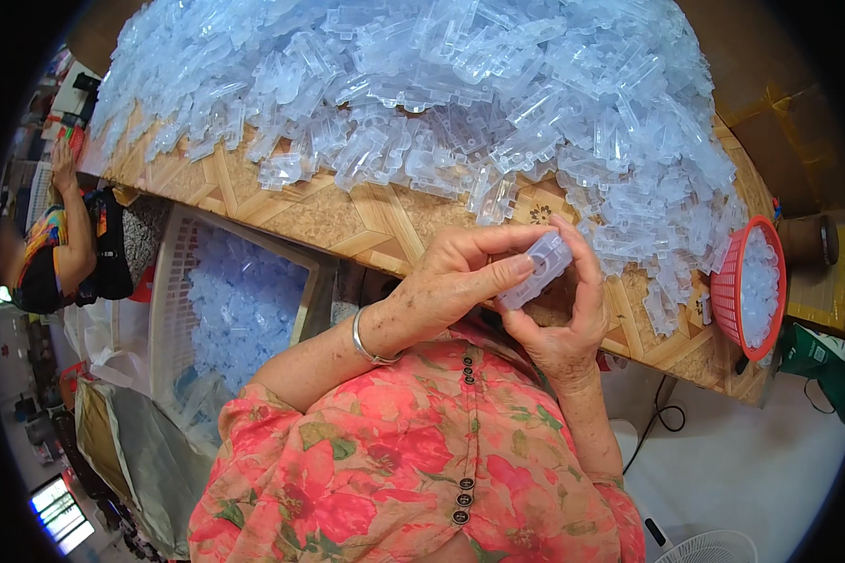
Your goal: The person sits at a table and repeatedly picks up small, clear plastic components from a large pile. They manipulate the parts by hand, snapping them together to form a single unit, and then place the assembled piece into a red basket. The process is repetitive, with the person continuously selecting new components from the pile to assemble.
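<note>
Between my two hands, just over the table's near edge, is a small clear plastic part [541, 270], long and flat with a round feature in its face. My left hand [460, 275] pinches it between thumb and fingers; a silver bangle circles that wrist. The fingers of my right hand [573, 319] close on its other side, thumb below and fingertips at the upper end. Beyond my hands, a large heap of similar clear plastic parts [422, 84] covers most of the wood-patterned table [376, 218]. A few loose ones lie near the front edge.
A red basket [730, 272] of small clear pieces stands at the table's right end. Left below the table is a pale crate [166, 319] filled with clear parts. Another person's arm [77, 235] shows at far left. A white fan-like grille [714, 547] is at bottom right.
</note>
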